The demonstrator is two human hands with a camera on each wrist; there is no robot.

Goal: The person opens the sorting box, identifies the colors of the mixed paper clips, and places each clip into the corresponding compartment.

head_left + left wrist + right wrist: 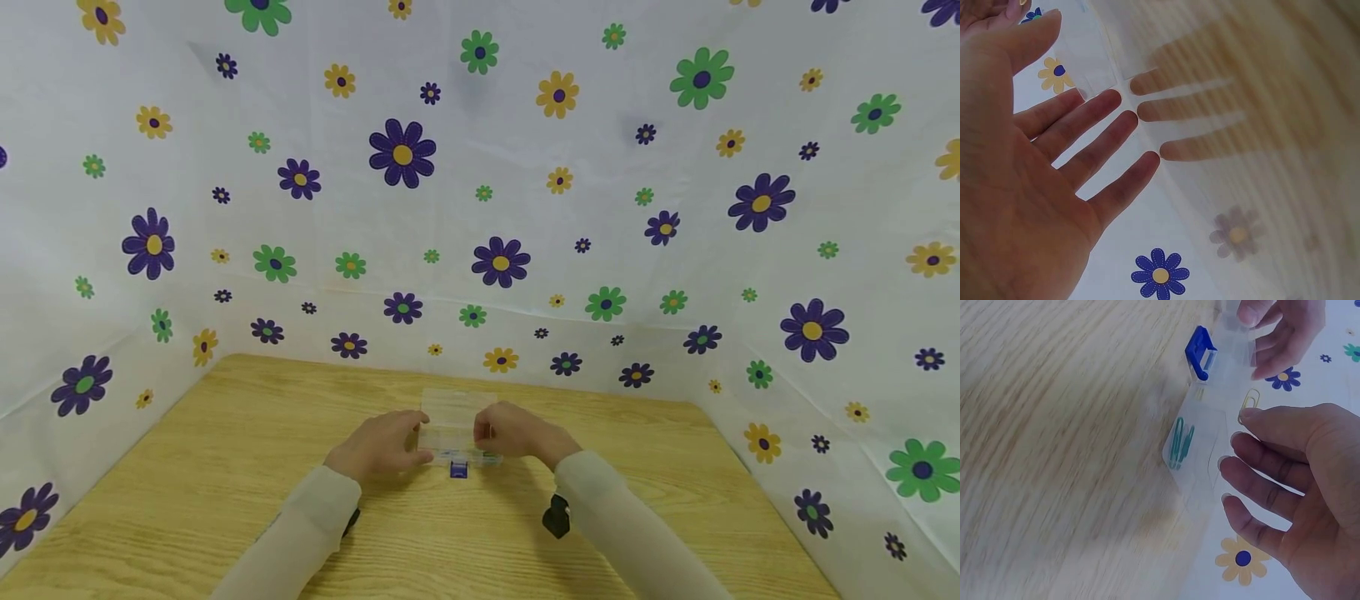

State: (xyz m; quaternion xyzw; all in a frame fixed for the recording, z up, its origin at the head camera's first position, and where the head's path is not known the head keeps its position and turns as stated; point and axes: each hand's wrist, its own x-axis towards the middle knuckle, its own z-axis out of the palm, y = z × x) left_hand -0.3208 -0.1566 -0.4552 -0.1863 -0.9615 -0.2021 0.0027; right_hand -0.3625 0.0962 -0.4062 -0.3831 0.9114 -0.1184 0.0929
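A clear plastic box (450, 446) stands on the table with its clear lid (450, 406) raised at the back. Its blue latch (459, 470) hangs at the front. My left hand (381, 446) holds the box's left end, thumb at the front, fingers behind. In the left wrist view those fingers (1091, 153) look fairly straight. Above the right part of the box, my right hand (517, 432) pinches a yellow paper clip (1253, 394) between thumb and index finger. Several green paper clips (1177, 442) lie in the right end compartment.
The wooden table (465, 542) reaches back to a white cloth (450, 225) printed with flowers, which also rises at both sides. A dark object (557, 517) hangs by the right wrist.
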